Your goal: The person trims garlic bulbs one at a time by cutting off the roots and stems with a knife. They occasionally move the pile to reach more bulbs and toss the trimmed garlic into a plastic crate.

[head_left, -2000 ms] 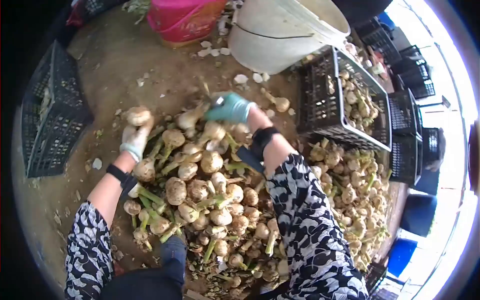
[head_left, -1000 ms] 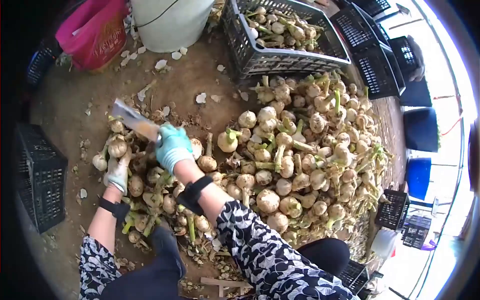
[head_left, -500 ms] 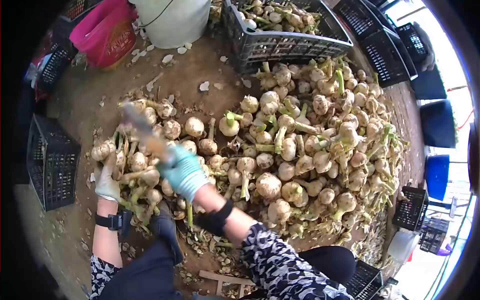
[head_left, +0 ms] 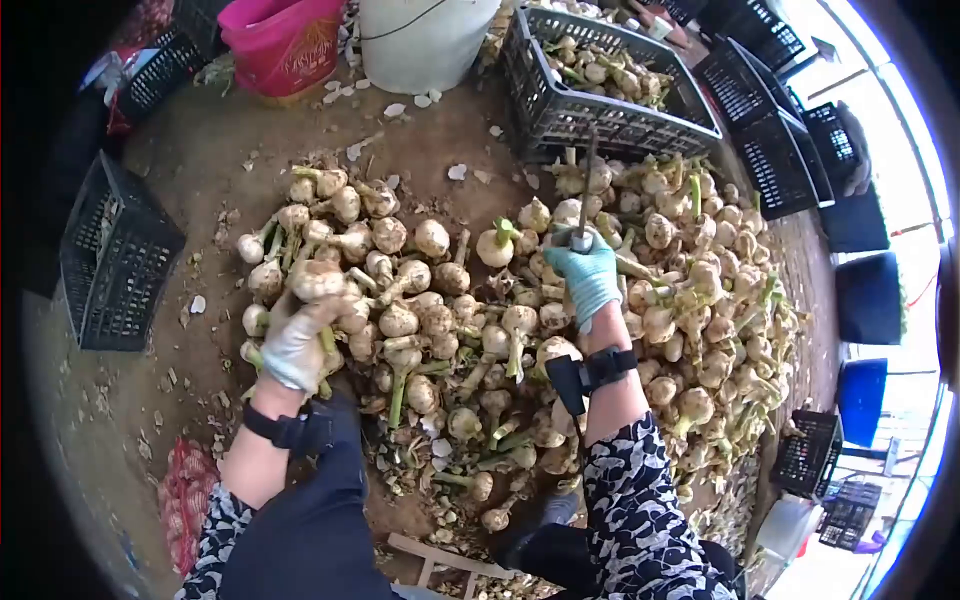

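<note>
My left hand [head_left: 297, 345], in a pale glove, is closed round a whitish bulb [head_left: 318, 282] over the left part of the bulb pile. In a teal glove, my right hand [head_left: 587, 275] grips the handle of a knife [head_left: 590, 190], whose narrow dark blade points away from me. Below and around both hands lies a wide heap of bulbs [head_left: 700, 330] with cut stalks, some green and some dirt-marked.
A black crate [head_left: 620, 128] holding bulbs stands at the back, beside a white bucket [head_left: 425, 45] and a pink bucket [head_left: 285, 50]. Another black crate [head_left: 120, 265] is at left, above a red net bag [head_left: 188, 500]. A wooden piece [head_left: 450, 560] lies near my legs.
My right hand has swung right with the knife, away from my left hand. My left hand now has a bulb lifted in it. The view has shifted, and the red net bag has come into sight.
</note>
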